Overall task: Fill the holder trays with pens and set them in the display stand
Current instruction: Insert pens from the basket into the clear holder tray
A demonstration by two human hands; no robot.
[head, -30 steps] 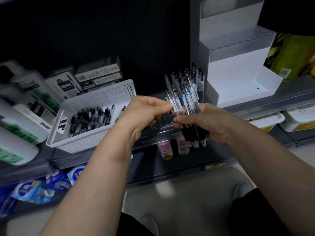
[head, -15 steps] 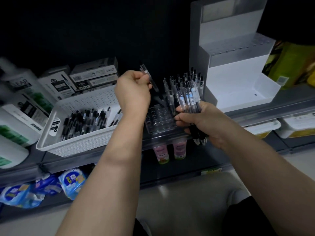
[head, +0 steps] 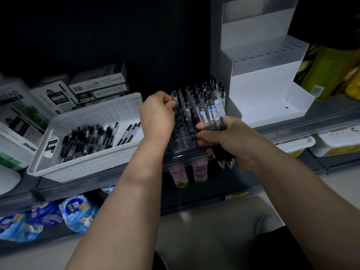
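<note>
A clear holder tray (head: 182,142) with rows of holes rests on the shelf edge, several pens standing upright in its far rows. My left hand (head: 157,115) pinches one clear pen (head: 174,96) near its top, upright at the tray's left side. My right hand (head: 228,141) grips a bundle of pens (head: 212,114) over the tray's right side, their black tips sticking out below my fist. The white stepped display stand (head: 259,78) stands at the right rear with its steps bare.
A white perforated basket (head: 87,162) with several loose pens sits left of the tray. Boxes (head: 97,84) and packages line the back left. Pink bottles (head: 178,177) and blue packs (head: 78,211) lie on lower shelves. White tubs (head: 339,141) sit at the right.
My left hand drew one pen from the bundle, lifted it up and left, then brought it down upright at the tray's left side. My right hand kept holding the bundle.
</note>
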